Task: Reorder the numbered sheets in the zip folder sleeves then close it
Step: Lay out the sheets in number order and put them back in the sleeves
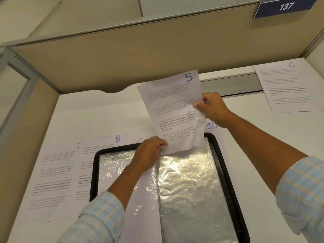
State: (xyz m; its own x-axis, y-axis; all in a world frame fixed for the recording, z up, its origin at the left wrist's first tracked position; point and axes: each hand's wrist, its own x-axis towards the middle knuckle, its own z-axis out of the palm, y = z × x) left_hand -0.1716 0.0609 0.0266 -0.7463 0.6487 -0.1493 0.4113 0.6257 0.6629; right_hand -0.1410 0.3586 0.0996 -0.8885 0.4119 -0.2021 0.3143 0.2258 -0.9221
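Observation:
The black zip folder [226, 171] lies open on the white desk, its shiny clear sleeves [189, 186] facing up. Sheet 5 [173, 106] stands tilted above the top of the right sleeve, its lower edge at the sleeve's mouth. My left hand [150, 149] pinches the sheet's bottom left corner. My right hand [210, 106] grips its right edge halfway up. Sheet 7 [54, 176] and sheet 8 [105, 146] lie left of the folder, partly under it. Sheet 10 [213, 126] peeks out behind the folder. Sheet 6 [289, 88] lies at the far right.
A tan cubicle partition [140, 55] rises behind the desk, with a grey cable slot [231, 86] along the desk's back edge. A blue sign reading 137 [285, 7] hangs at the top right. Another printed sheet [138, 137] lies behind the folder.

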